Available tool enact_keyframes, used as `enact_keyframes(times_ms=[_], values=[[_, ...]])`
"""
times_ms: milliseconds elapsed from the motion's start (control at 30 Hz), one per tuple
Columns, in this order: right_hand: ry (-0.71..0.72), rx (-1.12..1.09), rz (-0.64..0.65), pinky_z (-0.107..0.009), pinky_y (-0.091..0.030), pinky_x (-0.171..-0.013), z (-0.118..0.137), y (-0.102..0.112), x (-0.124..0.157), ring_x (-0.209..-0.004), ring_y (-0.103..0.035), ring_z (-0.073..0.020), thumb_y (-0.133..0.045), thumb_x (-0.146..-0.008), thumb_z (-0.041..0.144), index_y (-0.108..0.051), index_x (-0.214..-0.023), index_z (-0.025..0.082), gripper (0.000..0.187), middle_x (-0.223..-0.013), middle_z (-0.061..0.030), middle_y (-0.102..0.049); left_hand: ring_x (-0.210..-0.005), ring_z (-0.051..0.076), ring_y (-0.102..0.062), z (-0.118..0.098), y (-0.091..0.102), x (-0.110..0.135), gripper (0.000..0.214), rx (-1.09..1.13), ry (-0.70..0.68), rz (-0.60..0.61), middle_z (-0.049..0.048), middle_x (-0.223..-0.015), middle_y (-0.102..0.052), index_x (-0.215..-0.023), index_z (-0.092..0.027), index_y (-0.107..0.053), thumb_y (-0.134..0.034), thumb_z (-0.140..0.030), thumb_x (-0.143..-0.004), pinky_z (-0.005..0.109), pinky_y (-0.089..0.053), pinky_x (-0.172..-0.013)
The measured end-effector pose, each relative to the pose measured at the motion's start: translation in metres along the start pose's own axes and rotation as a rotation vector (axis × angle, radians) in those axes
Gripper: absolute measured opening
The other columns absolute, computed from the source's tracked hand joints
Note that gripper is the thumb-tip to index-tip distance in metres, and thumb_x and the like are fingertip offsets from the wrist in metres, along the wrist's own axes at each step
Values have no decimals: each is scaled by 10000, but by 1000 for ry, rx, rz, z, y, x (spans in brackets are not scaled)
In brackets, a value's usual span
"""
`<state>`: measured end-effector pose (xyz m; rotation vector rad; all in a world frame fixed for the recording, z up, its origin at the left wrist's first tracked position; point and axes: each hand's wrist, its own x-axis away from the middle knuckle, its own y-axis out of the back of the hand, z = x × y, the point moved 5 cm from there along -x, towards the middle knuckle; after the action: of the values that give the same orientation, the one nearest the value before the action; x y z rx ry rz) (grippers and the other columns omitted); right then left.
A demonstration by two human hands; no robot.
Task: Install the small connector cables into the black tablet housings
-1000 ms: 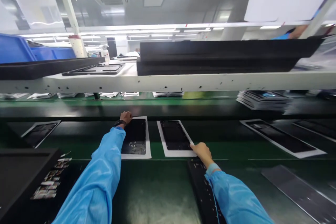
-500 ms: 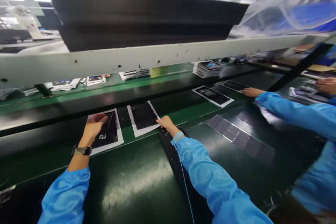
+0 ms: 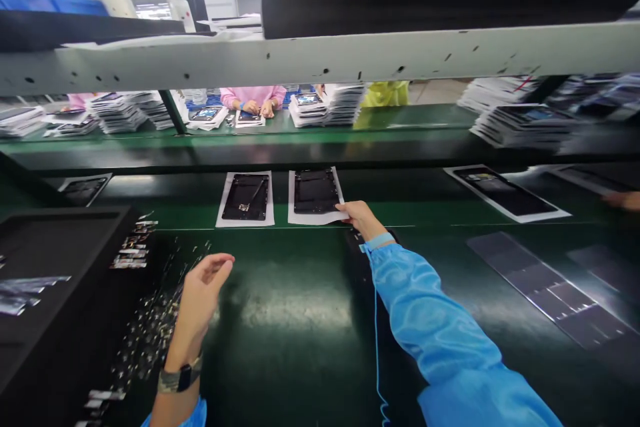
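Note:
My right hand (image 3: 361, 215) pinches the lower right corner of a white sheet (image 3: 320, 219), whose front edge bends slightly. On that sheet lies a flat black tablet-like panel (image 3: 316, 191). My left hand (image 3: 207, 280), with a watch on the wrist, hovers over the green bench, its fingers and thumb drawn together and nothing visible in them. Beyond it, another black panel (image 3: 240, 197) rests on its own white sheet, with a dark strip and a small silvery piece on it. Small shiny parts (image 3: 150, 323) are scattered left of my left hand.
A black tray (image 3: 65, 213) with strips stands at the left. Clear films (image 3: 550, 280) lie at the right, below another sheeted panel (image 3: 505, 193). A white beam (image 3: 300, 57) crosses overhead. Opposite, a pink-sleeved person's hands (image 3: 257, 108) work between paper stacks (image 3: 310, 110). A co-worker's hand (image 3: 623, 200) is at far right.
My left hand has come back off the left panel towards me. My right hand stays at the sheet's corner. The view has swung left, bringing the black tray and scattered parts into sight.

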<state>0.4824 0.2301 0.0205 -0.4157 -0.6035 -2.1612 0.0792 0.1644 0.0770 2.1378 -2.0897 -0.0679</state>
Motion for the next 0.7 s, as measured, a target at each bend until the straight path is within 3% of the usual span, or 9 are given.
enact_keyframes(times_ms=[100,200,300,400,467,533,633,700], values=[[34,-75,15,-435,-562,-878,8,-5,17,-1051,-638,-226,-611,-964,351,-582,-1264,158,357,-1248,-100,-611,-911,254,-700,30,0,16,483,21,115,65,118,-909,-756,-858,-146,-710,-776,-540,-586,368,-546,-832],[97,-149,63,-335,-573,-767,-3,-9,52,-893,-656,-181,-650,-931,309,-638,-1086,126,240,-1080,-82,-661,-938,253,-706,47,12,30,462,12,143,61,119,-934,-758,-886,-151,-701,-762,-524,-620,371,-545,-872],[164,-209,138,-265,-537,-607,-43,-9,109,-703,-629,-155,-760,-801,290,-628,-845,159,191,-861,-45,-672,-931,244,-703,53,31,49,401,-72,99,7,115,-955,-751,-912,-158,-696,-717,-501,-704,368,-545,-878],[238,-279,283,-306,-562,-619,-95,-9,178,-724,-670,-207,-824,-690,388,-660,-946,213,351,-848,-46,-709,-948,241,-693,51,38,74,314,-236,-21,-44,110,-1032,-735,-993,-180,-702,-646,-438,-822,370,-551,-864],[195,-288,323,-351,-587,-686,-128,-10,216,-773,-699,-243,-819,-687,456,-656,-998,232,416,-870,-67,-736,-1066,251,-664,47,28,89,291,-356,-154,-12,113,-1161,-702,-1106,-210,-700,-606,-372,-883,392,-533,-940],[129,-271,350,-374,-592,-717,-152,-14,241,-803,-710,-262,-801,-705,504,-645,-1039,234,457,-909,-89,-749,-1191,264,-610,47,9,103,323,-472,-275,98,112,-1275,-657,-1213,-243,-677,-585,-322,-914,421,-500,-1024],[100,-193,373,-360,-584,-705,-170,-20,252,-765,-701,-251,-793,-699,553,-632,-988,230,462,-862,-83,-741,-1236,278,-581,60,-19,117,345,-637,-360,243,111,-1324,-634,-1269,-260,-655,-560,-277,-938,467,-492,-1049],[155,-81,360,-326,-561,-646,-173,-19,248,-707,-674,-230,-775,-705,576,-630,-923,225,438,-781,-59,-709,-1253,288,-567,70,-27,122,337,-727,-395,228,115,-1352,-617,-1267,-254,-652,-541,-248,-949,496,-485,-1049]])
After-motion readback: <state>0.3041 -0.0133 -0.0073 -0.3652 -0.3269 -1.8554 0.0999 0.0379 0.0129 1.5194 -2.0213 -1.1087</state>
